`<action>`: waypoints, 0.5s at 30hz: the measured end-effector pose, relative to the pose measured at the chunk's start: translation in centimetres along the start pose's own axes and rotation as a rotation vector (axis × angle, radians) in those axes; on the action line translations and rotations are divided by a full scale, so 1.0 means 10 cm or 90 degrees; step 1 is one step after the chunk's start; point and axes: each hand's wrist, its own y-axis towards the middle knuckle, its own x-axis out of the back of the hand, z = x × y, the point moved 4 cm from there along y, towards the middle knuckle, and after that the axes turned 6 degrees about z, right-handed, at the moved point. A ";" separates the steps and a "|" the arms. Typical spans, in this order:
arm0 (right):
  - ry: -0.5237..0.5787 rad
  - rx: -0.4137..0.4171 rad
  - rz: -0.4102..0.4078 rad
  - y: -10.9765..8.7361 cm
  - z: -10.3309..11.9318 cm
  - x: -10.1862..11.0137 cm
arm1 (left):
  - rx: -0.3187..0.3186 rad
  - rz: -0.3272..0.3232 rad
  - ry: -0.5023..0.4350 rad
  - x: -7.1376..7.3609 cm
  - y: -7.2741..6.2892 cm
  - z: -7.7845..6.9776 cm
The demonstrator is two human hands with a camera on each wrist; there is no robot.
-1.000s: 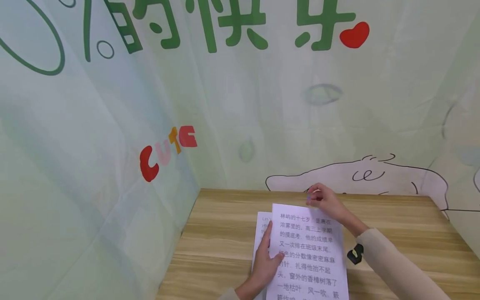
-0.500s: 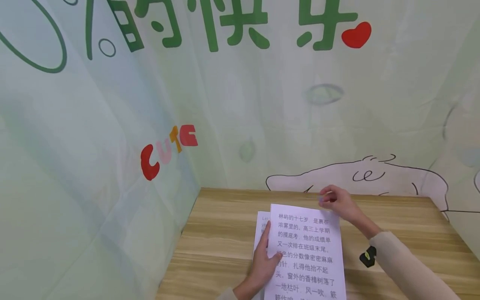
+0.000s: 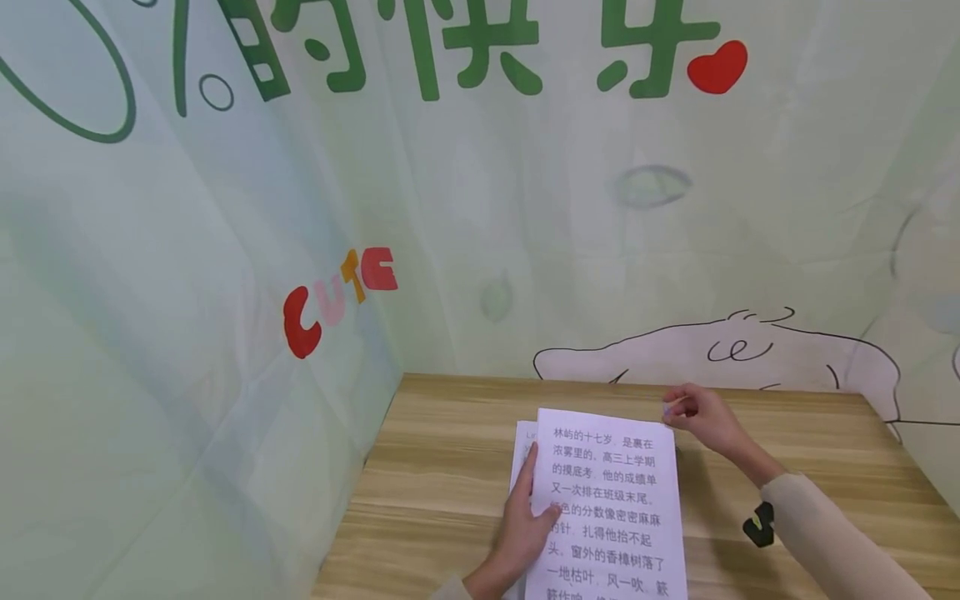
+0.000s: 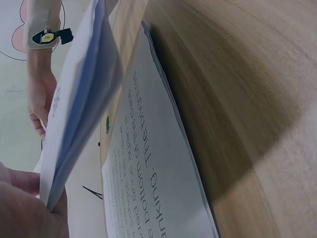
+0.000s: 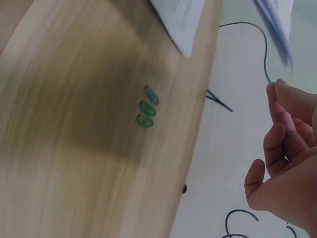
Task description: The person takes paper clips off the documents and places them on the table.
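My left hand (image 3: 521, 525) grips a stack of printed sheets (image 3: 607, 508) by its left edge, thumb in front. In the left wrist view the stack stands raised and tilted, its pages slightly fanned. Beneath it a second stack with English print (image 4: 148, 173) lies on the table. Beside the held stack's top right corner, my right hand (image 3: 701, 417) pinches a small purplish paper clip (image 3: 667, 409) between thumb and index finger; its shape is mostly hidden. Two green paper clips (image 5: 146, 114) and a blue paper clip (image 5: 152, 95) lie on the table in the right wrist view.
The wooden table (image 3: 435, 467) ends at a pale printed curtain (image 3: 465, 208) behind it and on the left. A black strap device (image 3: 759, 525) sits on the right sleeve (image 3: 832, 533).
My right hand has moved right and slightly down along the stack's top edge, still pinching the clip. The held stack has shifted slightly left with my left hand.
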 end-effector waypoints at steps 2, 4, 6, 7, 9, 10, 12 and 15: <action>-0.005 -0.004 0.000 -0.01 -0.06 0.01 | 0.003 -0.003 0.001 0.00 0.00 0.00; -0.010 -0.008 0.003 -0.03 -0.12 0.02 | 0.005 -0.007 -0.002 0.01 0.00 0.01; -0.010 -0.019 0.002 -0.04 -0.19 0.02 | 0.004 -0.009 -0.003 0.01 0.00 0.01; -0.010 -0.024 0.005 -0.05 -0.22 0.02 | 0.004 -0.009 -0.004 0.01 0.00 0.01; -0.007 -0.035 0.009 -0.07 -0.30 0.00 | 0.006 -0.009 -0.007 0.01 0.00 0.01; -0.004 -0.044 0.010 -0.08 -0.34 -0.01 | 0.007 -0.009 -0.006 0.01 0.00 0.01; -0.002 -0.057 0.013 -0.10 -0.40 -0.03 | 0.008 -0.010 -0.006 0.01 -0.01 0.02; -0.004 -0.070 0.015 -0.12 -0.48 -0.05 | 0.007 -0.010 -0.006 0.01 -0.01 0.02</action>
